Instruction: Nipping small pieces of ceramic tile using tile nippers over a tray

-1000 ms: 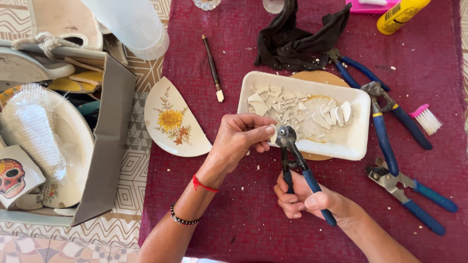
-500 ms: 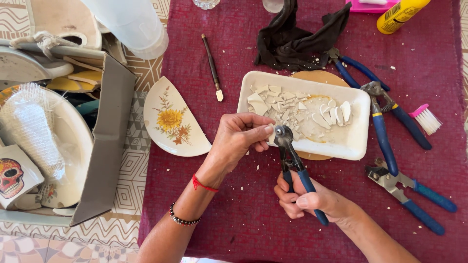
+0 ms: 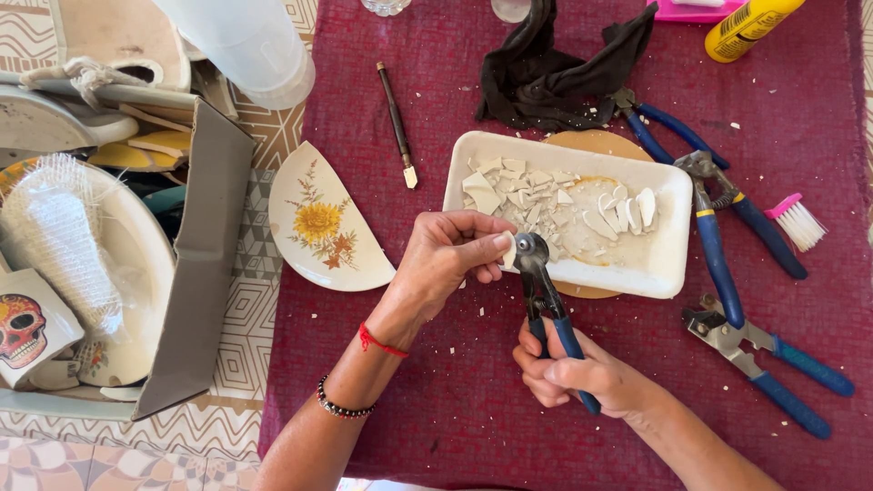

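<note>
Gripping blue nippers (image 3: 546, 309), right hand (image 3: 568, 373) bites a shard (image 3: 507, 255) pinched by left hand (image 3: 446, 259).
Just below the tray (image 3: 668, 264); a firm squeeze seems due.

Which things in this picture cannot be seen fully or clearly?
1. Head view: the small piece at the nipper head is mostly covered by the left hand.
2. The nipper handles are wrapped by the right hand.
3. The yellow bottle is cut off by the top edge.
4. The round wooden board lies mostly under the white tray.
</note>
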